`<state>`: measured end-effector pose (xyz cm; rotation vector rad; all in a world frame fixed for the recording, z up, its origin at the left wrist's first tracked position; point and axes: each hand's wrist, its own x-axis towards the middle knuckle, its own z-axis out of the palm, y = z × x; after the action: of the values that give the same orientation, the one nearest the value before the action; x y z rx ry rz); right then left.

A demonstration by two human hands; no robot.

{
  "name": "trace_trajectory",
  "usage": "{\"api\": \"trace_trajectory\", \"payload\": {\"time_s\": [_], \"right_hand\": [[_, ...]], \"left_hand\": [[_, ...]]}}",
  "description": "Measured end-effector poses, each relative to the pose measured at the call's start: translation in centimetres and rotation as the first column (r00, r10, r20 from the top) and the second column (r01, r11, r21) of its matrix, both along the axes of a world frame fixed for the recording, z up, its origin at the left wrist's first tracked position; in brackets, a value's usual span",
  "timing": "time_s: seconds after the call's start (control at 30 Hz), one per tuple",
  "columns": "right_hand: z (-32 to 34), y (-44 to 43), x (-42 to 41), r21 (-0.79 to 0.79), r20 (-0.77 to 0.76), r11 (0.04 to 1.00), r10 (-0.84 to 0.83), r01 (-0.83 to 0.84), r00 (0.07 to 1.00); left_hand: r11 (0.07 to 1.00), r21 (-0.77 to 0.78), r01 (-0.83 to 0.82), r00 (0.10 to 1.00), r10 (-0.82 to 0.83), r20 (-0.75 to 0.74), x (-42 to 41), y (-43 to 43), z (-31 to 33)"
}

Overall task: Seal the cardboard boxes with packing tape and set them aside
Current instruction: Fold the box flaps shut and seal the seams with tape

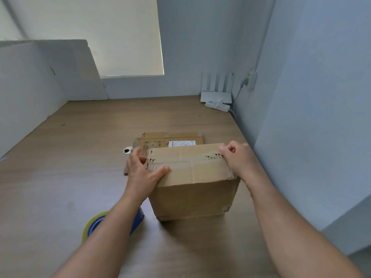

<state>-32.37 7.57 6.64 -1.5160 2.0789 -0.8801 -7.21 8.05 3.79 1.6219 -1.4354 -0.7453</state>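
Note:
A brown cardboard box [192, 187] stands on the wooden table [80, 167], its top flaps folded shut with torn edges along the seam. My left hand [142, 171] clasps the box's left top edge, thumb lying across the top flap and fingers down the left side. My right hand [239, 159] is curled at the right top edge, fingers bent over the corner of the flap. A roll of packing tape in a blue dispenser [96, 225] lies on the table near me, partly hidden under my left forearm.
A flattened cardboard box [160, 142] with a white label lies behind the upright one. A small round white object [127, 151] sits left of it. A white router [216, 96] and power strip [217, 105] stand at the back right corner. Walls close off the right side and back.

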Motion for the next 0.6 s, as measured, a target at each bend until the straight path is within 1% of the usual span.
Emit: {"api": "trace_trajectory", "payload": {"time_s": [0.03, 0.07, 0.1, 0.13, 0.17, 0.2, 0.23, 0.27, 0.33, 0.5, 0.53, 0.6], "right_hand": [[-0.5, 0.1, 0.0, 0.009, 0.020, 1.000, -0.009, 0.009, 1.000], [-0.8, 0.2, -0.1, 0.016, 0.080, 0.999, -0.031, 0.030, 0.996], [-1.0, 0.2, -0.1, 0.033, 0.167, 0.998, -0.067, 0.062, 0.984], [-1.1, 0.2, -0.2, 0.084, 0.288, 0.993, -0.109, 0.088, 0.952], [-1.2, 0.4, -0.3, 0.171, 0.425, 0.981, -0.158, 0.092, 0.891], [-1.4, 0.6, -0.5, 0.283, 0.528, 0.958, -0.196, 0.047, 0.826], [-1.7, 0.9, -0.8, 0.383, 0.591, 0.923, -0.216, -0.035, 0.777], [-1.8, 1.3, -0.9, 0.449, 0.624, 0.886, -0.221, -0.113, 0.750], [-2.1, 1.4, -1.2, 0.484, 0.646, 0.854, -0.202, -0.190, 0.736], [-2.5, 1.8, -2.0, 0.496, 0.657, 0.832, -0.173, -0.248, 0.734], [-2.8, 2.0, -2.1, 0.506, 0.652, 0.822, -0.168, -0.260, 0.739], [-3.2, 2.3, -1.9, 0.504, 0.649, 0.820, -0.152, -0.272, 0.745]], "left_hand": [[0.998, 0.055, -0.009, 0.999, 0.011, -0.047, 0.0, -0.3, -0.1], [0.992, 0.127, -0.008, 0.995, 0.020, -0.096, 0.0, -0.5, -0.2], [0.977, 0.213, 0.000, 0.985, 0.037, -0.169, -0.1, -0.6, -0.1], [0.950, 0.311, 0.021, 0.959, 0.069, -0.275, -0.1, -0.7, 0.0], [0.914, 0.400, 0.059, 0.915, 0.111, -0.388, -0.2, -0.7, 0.0], [0.880, 0.462, 0.112, 0.865, 0.143, -0.481, -0.1, -0.6, 0.0], [0.852, 0.495, 0.168, 0.826, 0.152, -0.543, -0.1, -0.4, 0.1], [0.827, 0.519, 0.215, 0.802, 0.154, -0.578, 0.0, -0.2, 0.2], [0.789, 0.557, 0.258, 0.780, 0.170, -0.603, 0.1, 0.2, -0.2], [0.756, 0.606, 0.246, 0.799, 0.196, -0.568, 0.9, 1.2, -0.6], [0.743, 0.621, 0.250, 0.796, 0.208, -0.569, 1.1, 1.7, -0.7], [0.743, 0.622, 0.247, 0.785, 0.222, -0.578, 1.5, 2.3, -1.0]]}}
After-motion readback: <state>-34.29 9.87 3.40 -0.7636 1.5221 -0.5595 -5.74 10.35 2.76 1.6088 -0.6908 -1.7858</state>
